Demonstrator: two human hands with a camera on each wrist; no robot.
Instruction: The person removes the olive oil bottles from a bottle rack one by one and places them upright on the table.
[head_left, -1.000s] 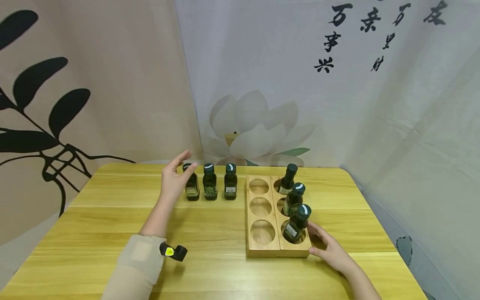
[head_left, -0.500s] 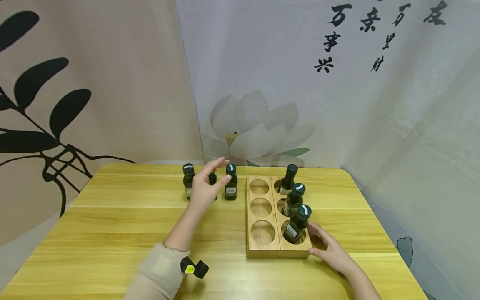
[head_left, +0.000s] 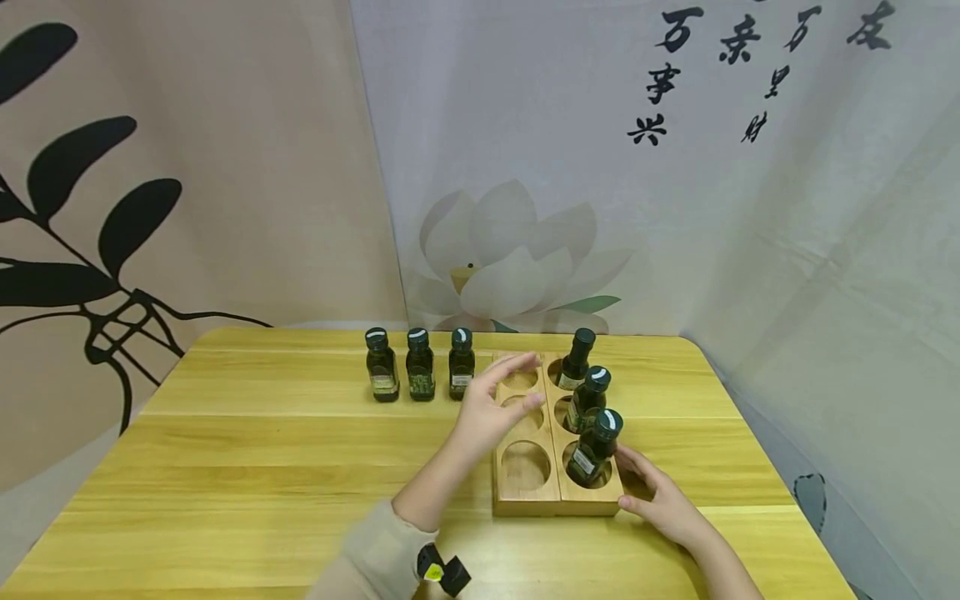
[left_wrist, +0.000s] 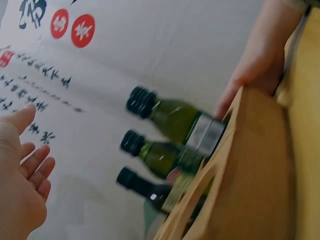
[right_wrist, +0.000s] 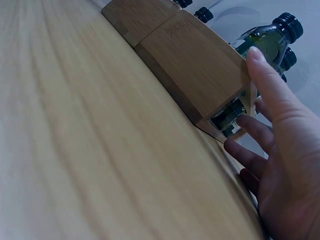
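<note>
Dark-green bottles (head_left: 421, 371), three, upright on the surface (head_left: 285, 467); left hand (head_left: 486, 415), fingers parted, holding nothing, partly hiding two rear-left holes (head_left: 520, 382) of the wooden rack (head_left: 525, 506); three racked bottles (head_left: 589, 407), right column; right hand (head_left: 666, 502), fingers relaxed, at its right side.

6 bottles (head_left: 420, 367) — dark green; yellow table (head_left: 225, 467) (streaky-grained) — light tan rack (head_left: 555, 507).

Left hand (head_left: 486, 410) hovers, loosely spread; right hand (head_left: 663, 497) sits lower, likewise spread.
</note>
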